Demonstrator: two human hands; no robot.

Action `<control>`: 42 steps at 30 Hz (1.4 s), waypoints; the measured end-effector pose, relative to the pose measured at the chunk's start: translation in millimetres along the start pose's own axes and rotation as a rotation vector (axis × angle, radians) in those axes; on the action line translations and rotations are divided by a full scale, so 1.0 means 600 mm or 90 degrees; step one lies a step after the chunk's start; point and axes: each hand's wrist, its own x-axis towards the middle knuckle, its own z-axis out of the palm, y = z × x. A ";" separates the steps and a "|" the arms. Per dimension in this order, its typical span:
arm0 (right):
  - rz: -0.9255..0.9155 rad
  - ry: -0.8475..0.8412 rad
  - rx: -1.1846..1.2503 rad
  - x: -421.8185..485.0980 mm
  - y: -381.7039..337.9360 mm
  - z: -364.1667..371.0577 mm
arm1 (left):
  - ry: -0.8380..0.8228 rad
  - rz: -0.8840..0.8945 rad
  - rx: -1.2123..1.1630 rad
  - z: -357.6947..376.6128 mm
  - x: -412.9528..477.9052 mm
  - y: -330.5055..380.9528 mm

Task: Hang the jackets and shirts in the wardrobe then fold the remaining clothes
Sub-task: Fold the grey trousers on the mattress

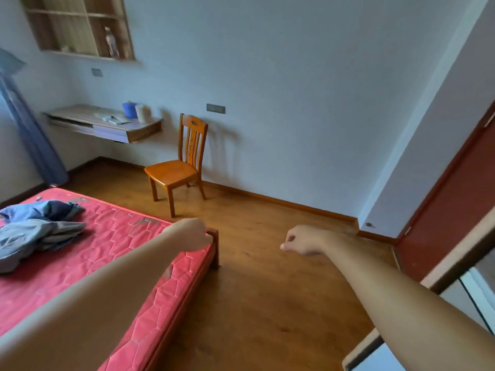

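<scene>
Two bare forearms are extended forward from the lower edge of the view. The left hand (191, 234) is seen loosely curled, fingers bent under, with nothing gripped; it is placed over the foot corner of the red mattress (112, 253), and contact with it cannot be told. The right hand (302, 241) is held over the wooden floor (267, 290), loosely closed, thumb against the fingertips, nothing seen in it.

At lower right, a pale-framed panel (452, 266) is cut off by the picture edge, possibly the wardrobe, though this cannot be confirmed.

On the mattress, toward the left edge of the view, a rumpled pile of clothes (37, 228) is noted: blue, denim-toned and grey pieces overlapping, well apart from both hands. Single garments cannot be told apart.

Beyond the bed's foot, a wooden chair (176, 167) is set on the floor close to the pale wall. To its left, a wall-mounted shelf desk (107, 124) carries a blue container (129, 109) and a white roll (142, 113), side by side. Above, a recessed wooden shelf unit (77, 25) is fixed in the wall. A blue curtain (29, 132) hangs at far left; a dark red door (450, 207) stands at right.
</scene>
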 end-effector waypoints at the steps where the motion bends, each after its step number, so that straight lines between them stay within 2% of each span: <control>1: -0.014 -0.001 -0.006 0.039 -0.014 -0.011 | -0.002 -0.009 -0.003 -0.004 0.025 -0.016; 10: -0.076 -0.021 -0.063 0.361 -0.126 -0.139 | 0.002 -0.096 -0.024 -0.082 0.293 -0.172; 17: -0.100 -0.002 -0.061 0.549 -0.167 -0.236 | 0.008 -0.134 -0.035 -0.173 0.481 -0.233; 29: -0.107 0.014 -0.062 0.872 -0.073 -0.372 | 0.012 -0.132 -0.054 -0.243 0.835 -0.186; 37: -0.145 0.002 -0.069 1.108 0.010 -0.525 | 0.033 -0.188 -0.120 -0.304 1.069 -0.122; 42: -0.201 -0.017 -0.075 1.224 -0.005 -0.590 | 0.042 -0.228 -0.150 -0.348 1.177 -0.112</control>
